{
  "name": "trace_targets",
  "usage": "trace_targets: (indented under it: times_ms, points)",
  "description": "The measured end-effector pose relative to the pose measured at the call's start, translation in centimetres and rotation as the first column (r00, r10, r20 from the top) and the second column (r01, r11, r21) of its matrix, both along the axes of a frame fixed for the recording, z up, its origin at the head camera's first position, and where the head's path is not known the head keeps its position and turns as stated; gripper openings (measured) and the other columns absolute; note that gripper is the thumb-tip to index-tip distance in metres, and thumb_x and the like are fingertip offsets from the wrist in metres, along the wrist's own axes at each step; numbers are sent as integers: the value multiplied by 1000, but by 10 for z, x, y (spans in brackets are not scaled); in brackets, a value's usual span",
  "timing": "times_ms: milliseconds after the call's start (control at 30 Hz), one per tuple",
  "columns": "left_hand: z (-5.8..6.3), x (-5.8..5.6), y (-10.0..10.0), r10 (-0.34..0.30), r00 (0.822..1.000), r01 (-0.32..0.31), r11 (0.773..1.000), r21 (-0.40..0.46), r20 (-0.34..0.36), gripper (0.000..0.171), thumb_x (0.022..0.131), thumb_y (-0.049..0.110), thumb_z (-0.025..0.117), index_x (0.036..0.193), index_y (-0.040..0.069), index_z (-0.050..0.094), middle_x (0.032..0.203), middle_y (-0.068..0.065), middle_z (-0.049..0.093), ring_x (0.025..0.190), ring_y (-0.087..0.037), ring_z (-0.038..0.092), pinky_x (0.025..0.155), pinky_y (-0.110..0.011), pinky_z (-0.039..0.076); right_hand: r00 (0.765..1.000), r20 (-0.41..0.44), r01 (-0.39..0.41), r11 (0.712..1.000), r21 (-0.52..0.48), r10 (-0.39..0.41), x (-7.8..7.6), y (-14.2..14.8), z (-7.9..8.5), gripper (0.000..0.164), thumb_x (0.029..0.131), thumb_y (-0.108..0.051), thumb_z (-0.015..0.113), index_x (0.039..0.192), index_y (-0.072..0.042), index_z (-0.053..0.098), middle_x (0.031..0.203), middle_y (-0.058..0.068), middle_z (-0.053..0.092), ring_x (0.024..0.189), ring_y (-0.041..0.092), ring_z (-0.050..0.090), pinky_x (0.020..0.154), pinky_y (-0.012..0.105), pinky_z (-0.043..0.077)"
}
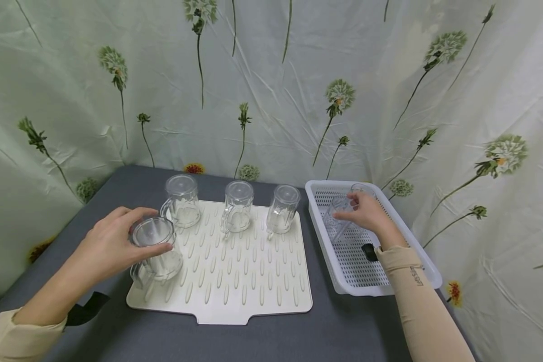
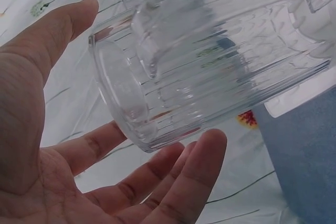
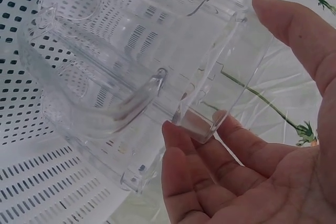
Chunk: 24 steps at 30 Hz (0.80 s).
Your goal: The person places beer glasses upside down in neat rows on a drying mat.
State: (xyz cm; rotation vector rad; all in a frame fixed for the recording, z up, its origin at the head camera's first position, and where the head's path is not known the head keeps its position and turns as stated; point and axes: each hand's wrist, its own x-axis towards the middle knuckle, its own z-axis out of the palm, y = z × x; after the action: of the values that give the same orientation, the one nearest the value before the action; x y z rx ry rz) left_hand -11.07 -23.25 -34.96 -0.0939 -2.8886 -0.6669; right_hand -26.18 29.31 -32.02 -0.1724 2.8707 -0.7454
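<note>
My left hand [image 1: 113, 239] is around the upturned base of a clear glass mug [image 1: 163, 264], which stands upside down at the left of the white ridged board [image 1: 235, 306]. In the left wrist view the thumb is apart from this mug [image 2: 178, 77], and the other fingers spread loosely below it. Inside the white basket, my right hand [image 1: 366, 213] reaches to a clear glass mug [image 3: 131, 77] with its base toward the palm. Its fingertips are right at the glass, while a small gap shows at the thumb.
Three more glass mugs stand upside down along the board's back: a left one [image 1: 182, 201], a middle one [image 1: 238, 207] and a right one [image 1: 283, 208]. The perforated basket [image 1: 321, 251] stands right of the board. A flower-print curtain [image 1: 271, 90] hangs behind the dark table [image 1: 298, 337].
</note>
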Motion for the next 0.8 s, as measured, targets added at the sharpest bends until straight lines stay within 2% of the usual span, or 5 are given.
trace_targets:
  times_ms: [167, 367, 600, 700, 800]
  points:
    - [3, 0, 1, -2, 999, 2, 1000, -3, -46, 88, 75, 64, 92, 141, 11, 67, 119, -21, 63, 96, -31, 61, 67, -38, 46, 1000, -11, -12, 1000, 4, 12, 4, 1, -1, 88, 98, -39, 79, 158, 12, 39, 152, 40, 48, 141, 55, 49, 115, 65, 47]
    - [7, 1, 1, -9, 998, 9, 1000, 7, -59, 88, 76, 63, 92, 142, 11, 66, 119, -21, 63, 102, -34, 64, 69, -42, 51, 1000, -17, -14, 1000, 20, 14, 6, 5, 0, 87, 97, -41, 79, 156, 10, 42, 150, 38, 52, 138, 54, 52, 111, 64, 50]
    - [10, 0, 4, -21, 998, 22, 1000, 13, -64, 86, 77, 64, 91, 142, 12, 66, 115, -17, 62, 97, -29, 59, 69, -36, 45, 1000, 5, -12, 1000, 22, 12, 11, 8, 0, 89, 97, -44, 78, 158, 9, 42, 151, 37, 52, 138, 52, 53, 108, 62, 53]
    - [12, -1, 6, -25, 997, 26, 1000, 14, -72, 86, 77, 63, 92, 142, 12, 65, 118, -17, 62, 98, -29, 59, 70, -38, 46, 1000, 4, -12, 1000, 16, 12, 14, 9, 0, 88, 97, -44, 79, 157, 9, 42, 151, 37, 52, 137, 52, 54, 107, 62, 53]
    - [15, -1, 8, -29, 997, 31, 999, 21, -68, 88, 78, 64, 91, 144, 13, 64, 123, -18, 61, 104, -32, 59, 74, -46, 49, 1000, 1, -7, 1000, 14, 7, 17, 9, 0, 88, 96, -44, 80, 157, 9, 43, 151, 37, 52, 136, 51, 55, 107, 61, 54]
